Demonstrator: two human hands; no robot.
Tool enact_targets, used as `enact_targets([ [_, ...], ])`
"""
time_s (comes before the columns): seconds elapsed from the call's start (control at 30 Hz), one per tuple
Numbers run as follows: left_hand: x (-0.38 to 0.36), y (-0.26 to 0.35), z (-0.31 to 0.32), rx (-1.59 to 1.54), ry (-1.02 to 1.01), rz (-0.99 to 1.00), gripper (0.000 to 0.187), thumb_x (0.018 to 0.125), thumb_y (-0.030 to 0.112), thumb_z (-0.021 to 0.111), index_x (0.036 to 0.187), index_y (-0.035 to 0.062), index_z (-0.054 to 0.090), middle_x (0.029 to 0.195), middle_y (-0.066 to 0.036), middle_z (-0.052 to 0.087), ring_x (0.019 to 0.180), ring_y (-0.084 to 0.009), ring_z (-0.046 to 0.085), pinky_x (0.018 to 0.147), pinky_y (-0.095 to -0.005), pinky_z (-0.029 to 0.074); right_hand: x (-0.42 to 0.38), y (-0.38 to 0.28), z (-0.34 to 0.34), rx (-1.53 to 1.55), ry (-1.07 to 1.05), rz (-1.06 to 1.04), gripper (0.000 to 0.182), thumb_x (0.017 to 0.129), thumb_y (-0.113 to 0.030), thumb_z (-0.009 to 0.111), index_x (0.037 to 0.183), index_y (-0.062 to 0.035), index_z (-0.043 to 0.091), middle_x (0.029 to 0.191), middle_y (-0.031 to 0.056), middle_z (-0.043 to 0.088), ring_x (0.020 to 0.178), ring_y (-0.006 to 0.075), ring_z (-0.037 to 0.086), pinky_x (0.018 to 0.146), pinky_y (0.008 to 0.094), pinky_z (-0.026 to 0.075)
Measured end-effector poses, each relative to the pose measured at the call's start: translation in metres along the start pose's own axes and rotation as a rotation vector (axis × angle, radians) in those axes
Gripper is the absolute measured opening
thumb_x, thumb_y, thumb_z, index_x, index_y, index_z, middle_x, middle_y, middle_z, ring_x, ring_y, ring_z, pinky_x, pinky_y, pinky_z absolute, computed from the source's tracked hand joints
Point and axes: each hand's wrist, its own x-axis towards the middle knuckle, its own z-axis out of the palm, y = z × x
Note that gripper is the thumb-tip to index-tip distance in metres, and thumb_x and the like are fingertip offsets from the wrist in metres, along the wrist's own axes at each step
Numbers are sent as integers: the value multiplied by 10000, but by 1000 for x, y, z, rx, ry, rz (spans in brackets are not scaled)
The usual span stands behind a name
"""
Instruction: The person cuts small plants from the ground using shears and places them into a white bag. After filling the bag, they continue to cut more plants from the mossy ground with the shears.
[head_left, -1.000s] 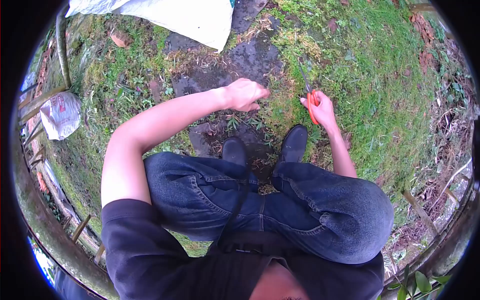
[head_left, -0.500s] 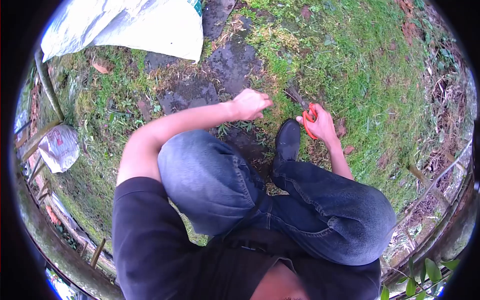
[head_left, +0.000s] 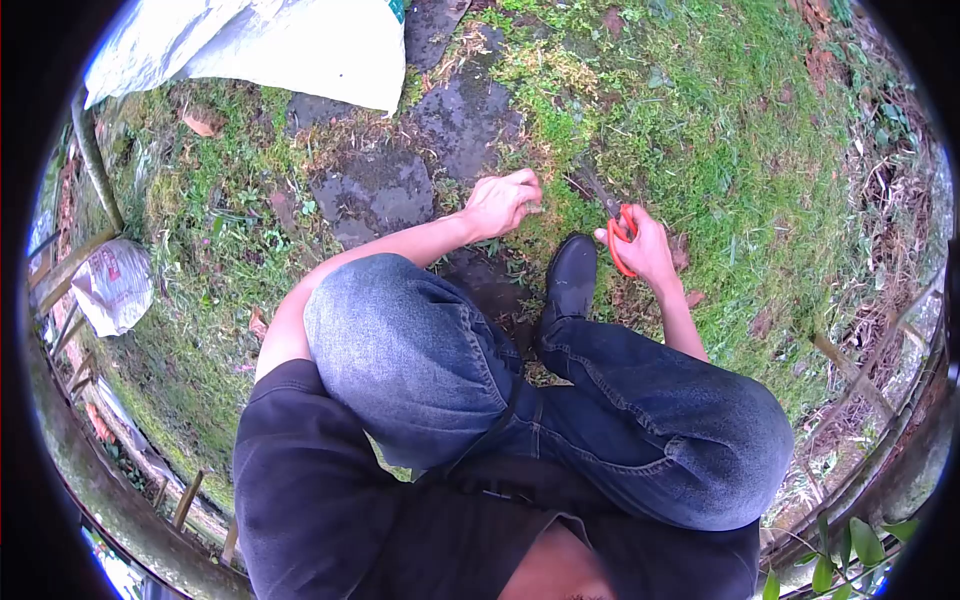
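Note:
My right hand [head_left: 648,250] is wrapped round the orange handles of a pair of scissors [head_left: 622,235]. Their dark blades point up and to the left, low over the moss and grass. To their left is my left hand [head_left: 500,204], its fingers curled together above the ground. A small pale-green bit shows at its fingertips, too small to name. Below and between the hands stands my dark boot [head_left: 572,275]. Short green grass [head_left: 690,170] surrounds the scissors.
Dark stone slabs [head_left: 375,195] run up the ground left of centre. A large white sack [head_left: 290,50] lies at the upper left, and a smaller white bag [head_left: 115,285] is by the wooden fence [head_left: 75,265]. Dry twigs [head_left: 900,210] line the right side.
My left hand has shifted slightly and turned, with a pale-green bit now showing at its fingertips. My right hand and the scissors stay almost in place.

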Motion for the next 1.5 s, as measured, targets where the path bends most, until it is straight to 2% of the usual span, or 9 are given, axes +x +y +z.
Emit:
enact_targets([
  [0.1, 7, -4, -2, -76, 47, -36, 242, 776, 59, 675, 1012, 109, 678, 1125, -69, 678, 939, -331, 688, 769, -461, 551, 7, 0, -2, -2, -41, 29, 546, 738, -458, 884, 854, -40, 553, 721, 93, 595, 652, 254, 584, 656, 415, 492],
  [0.23, 2, -6, 3, -318, -10, -341, 98, 909, 95, 669, 1001, 82, 638, 967, -57, 754, 896, -257, 699, 787, -412, 537, 12, 5, -1, 4, -34, 35, 547, 742, -462, 883, 855, -51, 541, 696, 77, 564, 612, 228, 547, 624, 401, 480],
  [0.37, 10, -12, -23, -559, 196, -347, 134, 989, 162, 661, 953, 71, 570, 1035, 0, 796, 895, -85, 645, 838, -314, 506, 12, 6, 3, 231, -32, 74, 550, 739, -476, 883, 862, -63, 542, 688, 47, 543, 599, 185, 515, 598, 372, 459],
  [0.6, 4, -36, -63, -773, 312, -276, 114, 999, 128, 653, 944, 61, 581, 995, -49, 784, 926, -86, 621, 964, -322, 459, 22, 2, 11, 52, -5, -55, 537, 743, -472, 885, 864, -54, 570, 711, 49, 570, 634, 169, 541, 625, 364, 473],
  [0.93, -74, -32, -113, -1237, 420, -632, 106, 991, 231, 644, 976, 141, 589, 720, 32, 629, 658, -59, 566, 494, -180, 360, 53, -33, 32, 63, -87, -176, 500, 761, -392, 895, 821, -49, 537, 689, 39, 542, 624, 153, 486, 599, 349, 427],
  [1.07, -114, -17, -116, -782, 217, -859, 307, 941, 389, 741, 946, 118, 595, 690, 17, 612, 595, -71, 553, 485, -245, 426, 62, -50, 45, 27, -163, -237, 503, 766, -408, 887, 844, -45, 547, 699, 48, 559, 624, 176, 520, 615, 371, 452],
  [1.23, -144, 10, -71, 65, 65, -633, 644, 693, 480, 895, 1091, 68, 599, 918, -180, 721, 919, -403, 705, 794, -504, 558, 59, -88, 55, -96, -253, -311, 498, 766, -421, 876, 870, -39, 573, 725, 75, 606, 649, 263, 608, 654, 417, 491],
  [1.4, -162, -7, -31, 258, 300, -368, 508, 776, 370, 826, 1109, 56, 605, 972, -125, 702, 926, -366, 697, 772, -480, 560, 59, -92, 63, -177, -305, -413, 487, 752, -410, 872, 938, -40, 617, 721, 69, 604, 686, 279, 644, 684, 426, 517],
  [1.5, -162, -14, -33, 328, 248, -413, 348, 839, 256, 747, 1116, 78, 637, 1072, -134, 709, 975, -350, 698, 794, -455, 574, 54, -90, 70, -238, -280, -488, 516, 756, -430, 863, 1001, -35, 637, 724, 65, 605, 687, 275, 644, 702, 420, 529],
])
